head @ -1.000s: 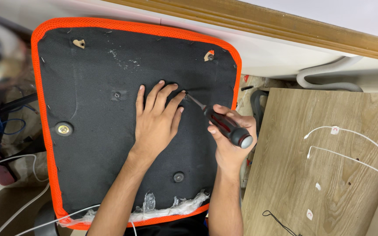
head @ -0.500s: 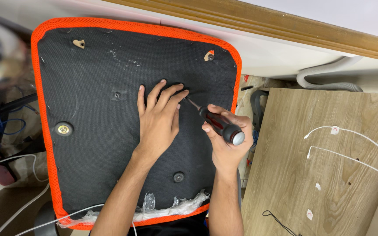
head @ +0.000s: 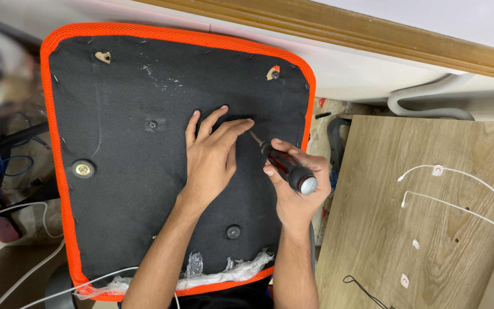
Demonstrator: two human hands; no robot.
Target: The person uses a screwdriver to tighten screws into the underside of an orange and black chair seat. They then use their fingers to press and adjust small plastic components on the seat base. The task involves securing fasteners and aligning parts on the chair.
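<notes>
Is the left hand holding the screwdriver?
No, the left hand lies flat on the black seat underside, while the right hand holds the screwdriver.

Upturned orange-edged black chair seat (head: 115,103) left, pale wooden board (head: 430,229) right.
Left hand (head: 212,157) on seat; right hand (head: 295,191), gripping red-black screwdriver (head: 284,166), just right.

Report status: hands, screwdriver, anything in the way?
Left hand flat on seat underside. Right hand grips screwdriver, tip at the fabric by left fingertips. Nothing blocking.
</notes>
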